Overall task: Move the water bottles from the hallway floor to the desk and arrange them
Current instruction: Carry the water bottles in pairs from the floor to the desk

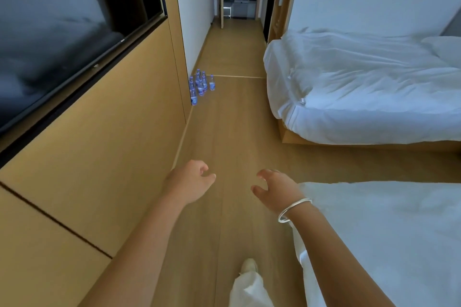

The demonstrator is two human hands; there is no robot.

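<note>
- Water bottles [200, 85] stand upright in a tight cluster on the wooden floor [232, 132], against the foot of the wood-panelled wall [104, 132]; their labels are blue and white, the writing too small to read.
- Left hand [190, 182] reaches forward near that wall, fingers loosely curled, holding nothing.
- Right hand [275, 189], farther from the wall, fingers spread and relaxed, a silver bangle [294, 209] at its wrist.

wood floor [232, 117] — water bottles [199, 86] upright
</note>
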